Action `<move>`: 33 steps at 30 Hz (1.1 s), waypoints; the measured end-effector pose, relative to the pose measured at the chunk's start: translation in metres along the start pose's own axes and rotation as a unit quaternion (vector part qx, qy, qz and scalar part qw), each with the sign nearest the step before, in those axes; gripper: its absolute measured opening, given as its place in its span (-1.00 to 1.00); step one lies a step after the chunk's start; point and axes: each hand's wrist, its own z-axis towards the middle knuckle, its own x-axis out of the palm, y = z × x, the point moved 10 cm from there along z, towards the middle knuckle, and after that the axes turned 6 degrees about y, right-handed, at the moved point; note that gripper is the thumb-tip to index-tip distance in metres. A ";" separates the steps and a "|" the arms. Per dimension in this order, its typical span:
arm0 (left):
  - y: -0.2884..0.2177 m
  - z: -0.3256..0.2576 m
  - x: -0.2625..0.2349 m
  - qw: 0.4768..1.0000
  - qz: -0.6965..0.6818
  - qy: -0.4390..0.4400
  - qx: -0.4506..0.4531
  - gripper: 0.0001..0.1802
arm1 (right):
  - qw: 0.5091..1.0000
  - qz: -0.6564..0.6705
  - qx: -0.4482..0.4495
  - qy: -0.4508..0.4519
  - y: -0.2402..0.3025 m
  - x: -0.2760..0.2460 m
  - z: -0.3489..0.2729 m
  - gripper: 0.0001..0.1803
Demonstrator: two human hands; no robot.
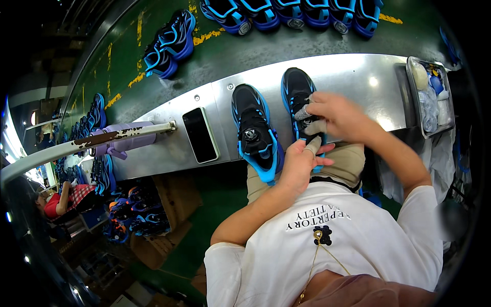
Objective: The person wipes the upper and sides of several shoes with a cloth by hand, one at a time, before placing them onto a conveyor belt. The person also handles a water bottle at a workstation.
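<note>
— So where does the shoe lie from the hands?

— Directly under them. The right hand [337,116] is curled closed over a grey cloth [307,113], pressing it onto the tongue area of the right-hand black-and-blue sneaker [298,92]; the left hand [302,161] cups that shoe's heel end, fingers [313,146] partly folded, one fingertip taped (how firmly it grips cannot be told).

— And the shoe's long axis?

— It runs away from the person, toe at the far side of the steel bench [358,77], heel over the near edge. The left hand holds the near end, the right sits at mid-length, nearer the toe.

— What lies around?

— To the left of the grip, just beside it, the matching sneaker [254,130] with a dial closure, lying parallel. Farther left, a dark phone [200,135], then a purple bottle [120,139] under a rusty white rail [87,143]. Right of the grip, well apart, a metal tray [411,94] of supplies. Nothing stands between hands and shoe.
</note>
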 end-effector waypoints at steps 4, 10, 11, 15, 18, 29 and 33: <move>-0.001 0.003 0.002 1.000 0.001 0.002 0.018 -0.77 | 0.989 -0.019 0.081 -0.120 -0.003 0.004 -0.020 -0.66; -0.001 -0.007 -0.001 0.999 0.000 0.010 -0.052 -0.75 | 0.979 0.110 0.169 -0.022 -0.065 -0.030 -0.007 -0.70; -0.002 -0.007 -0.001 0.999 -0.019 0.014 -0.037 -0.74 | 0.984 0.043 0.168 -0.044 -0.065 -0.044 -0.007 -0.72; 0.006 0.000 -0.004 0.999 -0.024 0.025 -0.022 -0.72 | 0.984 0.091 0.065 0.141 -0.009 -0.007 0.004 -0.74; 0.008 -0.001 -0.001 0.999 -0.029 0.031 -0.018 -0.72 | 0.990 0.031 0.032 0.135 -0.013 0.001 0.003 -0.71; 0.005 0.001 -0.004 1.000 -0.008 0.008 -0.023 -0.68 | 0.988 0.096 0.120 0.018 -0.019 -0.024 0.002 -0.68; 0.005 0.004 -0.001 1.000 0.005 -0.006 -0.007 -0.67 | 0.995 -0.002 0.053 0.088 -0.006 0.003 0.008 -0.72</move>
